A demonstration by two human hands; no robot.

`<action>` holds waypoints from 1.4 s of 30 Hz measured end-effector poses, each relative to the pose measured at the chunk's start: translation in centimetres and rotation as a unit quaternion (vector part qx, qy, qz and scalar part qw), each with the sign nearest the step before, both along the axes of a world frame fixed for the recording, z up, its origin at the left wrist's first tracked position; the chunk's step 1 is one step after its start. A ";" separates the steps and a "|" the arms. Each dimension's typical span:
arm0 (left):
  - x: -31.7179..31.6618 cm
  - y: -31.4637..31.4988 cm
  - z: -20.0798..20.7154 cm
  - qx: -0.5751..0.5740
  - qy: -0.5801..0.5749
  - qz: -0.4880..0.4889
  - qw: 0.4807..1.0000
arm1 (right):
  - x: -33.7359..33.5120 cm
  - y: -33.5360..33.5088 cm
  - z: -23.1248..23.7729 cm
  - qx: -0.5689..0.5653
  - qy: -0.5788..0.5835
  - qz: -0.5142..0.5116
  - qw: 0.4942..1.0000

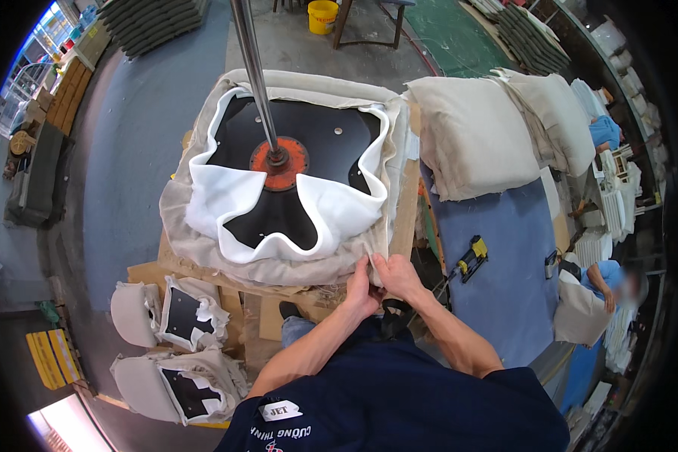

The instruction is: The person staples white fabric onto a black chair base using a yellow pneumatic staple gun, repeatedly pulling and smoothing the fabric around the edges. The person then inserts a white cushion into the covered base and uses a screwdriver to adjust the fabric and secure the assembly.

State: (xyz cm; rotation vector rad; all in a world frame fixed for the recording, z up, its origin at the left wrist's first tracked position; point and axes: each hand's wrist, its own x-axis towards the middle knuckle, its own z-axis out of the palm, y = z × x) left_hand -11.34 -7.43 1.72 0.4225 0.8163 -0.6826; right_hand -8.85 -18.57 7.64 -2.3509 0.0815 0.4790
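Observation:
A seat cushion lies underside up on the stand in front of me. Its black board (316, 120) is ringed by white padding (358, 215) folded inward, with a loose beige fabric cover (279, 273) around the outside. An orange-red disc (300, 160) on a metal rod (252, 56) presses on the board from above. At the near right corner, my left hand (361, 288) and my right hand (398, 275) are side by side, both closed on the cover's edge. The fabric between them is gathered; the fingertips are partly hidden.
Right of me, a yellow-and-black power tool (471, 258) lies on a blue surface (497, 301), with beige cushions (474, 135) behind. Smaller upholstered pieces (188, 320) sit at lower left. Another person (599, 282) is at far right. A yellow bucket (322, 16) stands beyond the stand.

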 end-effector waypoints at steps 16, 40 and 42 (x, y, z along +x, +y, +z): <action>-5.5 7.7 1.4 0.175 -0.288 -0.138 0.931 | -5.2 2.3 -1.7 0.079 -0.111 -0.041 0.990; -4.5 8.8 1.0 0.018 -0.125 -0.104 0.987 | -8.2 1.9 1.9 0.274 0.125 -0.143 0.943; -3.8 7.5 1.6 0.020 -0.128 -0.086 0.988 | -8.1 2.1 0.8 0.283 0.096 -0.141 0.944</action>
